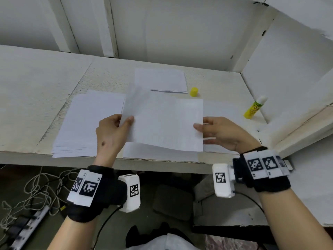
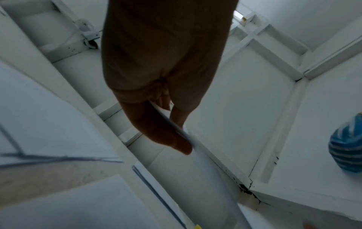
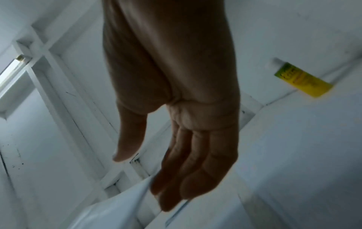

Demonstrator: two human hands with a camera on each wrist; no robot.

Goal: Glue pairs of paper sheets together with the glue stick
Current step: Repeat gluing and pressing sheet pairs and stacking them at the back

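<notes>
I hold a white paper sheet (image 1: 165, 121) a little above the table. My left hand (image 1: 126, 121) pinches its left edge between thumb and fingers, which the left wrist view shows for the same left hand (image 2: 181, 133). My right hand (image 1: 201, 132) is at the sheet's right edge with its fingers straight and the thumb apart; in the right wrist view the right hand (image 3: 145, 178) only touches the sheet (image 3: 121, 206) with its fingertips. The yellow glue stick (image 1: 255, 107) lies uncapped at the right wall, also seen as the glue stick (image 3: 302, 80). Its yellow cap (image 1: 194, 92) stands behind the sheet.
A paper stack (image 1: 86, 123) lies at the left, another stack (image 1: 160, 80) at the back, and more sheets (image 1: 219, 112) at the right. A sheet (image 1: 158, 150) lies under the held one. White walls (image 1: 288, 69) close in the table. Cables and a power strip (image 1: 27, 226) lie on the floor.
</notes>
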